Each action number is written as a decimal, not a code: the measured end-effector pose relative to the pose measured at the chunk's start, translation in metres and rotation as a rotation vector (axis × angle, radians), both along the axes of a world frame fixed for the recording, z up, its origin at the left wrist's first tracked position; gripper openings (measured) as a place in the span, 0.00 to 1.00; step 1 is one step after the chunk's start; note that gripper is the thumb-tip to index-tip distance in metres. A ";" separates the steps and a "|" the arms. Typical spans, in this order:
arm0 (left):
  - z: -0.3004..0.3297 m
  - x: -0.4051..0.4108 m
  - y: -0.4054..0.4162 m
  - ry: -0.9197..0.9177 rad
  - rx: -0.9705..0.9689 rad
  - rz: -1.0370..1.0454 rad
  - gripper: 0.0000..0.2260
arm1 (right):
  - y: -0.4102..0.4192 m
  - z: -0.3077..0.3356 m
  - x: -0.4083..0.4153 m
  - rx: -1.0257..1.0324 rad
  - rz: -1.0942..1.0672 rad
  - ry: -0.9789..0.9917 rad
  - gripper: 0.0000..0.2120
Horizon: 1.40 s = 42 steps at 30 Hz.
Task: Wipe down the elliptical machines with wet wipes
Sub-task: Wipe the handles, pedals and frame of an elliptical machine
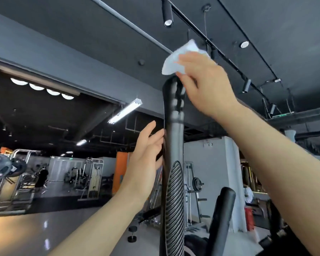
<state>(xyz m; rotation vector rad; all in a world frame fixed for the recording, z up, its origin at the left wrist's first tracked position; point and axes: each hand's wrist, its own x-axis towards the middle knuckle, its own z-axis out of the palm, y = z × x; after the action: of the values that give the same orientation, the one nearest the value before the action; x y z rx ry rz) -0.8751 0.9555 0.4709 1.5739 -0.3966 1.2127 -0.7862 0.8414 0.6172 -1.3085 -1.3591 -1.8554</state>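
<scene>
Gym: weight plates (0, 166), cable machines (92, 177).

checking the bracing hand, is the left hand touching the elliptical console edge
Touching. In the head view the left hand lies with straight fingers against the left edge of the elliptical console, no gap showing.

We see the elliptical's console (174, 145) edge-on, a tall, thin black panel standing upright, with a ribbed oval grille on its lower part. A crumpled white wet wipe (177, 60) sits right at its top end. A black handlebar (223, 215) rises beside it.
</scene>
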 end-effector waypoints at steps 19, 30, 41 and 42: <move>-0.017 -0.028 0.015 0.085 -0.070 0.067 0.12 | -0.003 -0.167 0.016 -0.425 -0.066 -0.073 0.15; -0.030 -0.029 0.009 0.196 -0.078 -0.045 0.12 | 0.012 -0.042 0.012 -0.088 -0.103 0.043 0.15; -0.057 -0.023 0.005 0.162 -0.199 0.056 0.11 | 0.033 -0.225 0.035 -0.148 0.186 0.033 0.16; -0.059 -0.025 0.001 0.180 -0.187 0.120 0.11 | 0.032 -0.238 0.036 -0.199 0.172 -0.008 0.16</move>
<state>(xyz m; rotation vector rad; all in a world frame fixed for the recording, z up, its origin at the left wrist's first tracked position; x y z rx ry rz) -0.8999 0.9567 0.4117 1.5462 -0.0710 1.1518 -0.7497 0.8731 0.3791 -1.2360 -1.6407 -1.6462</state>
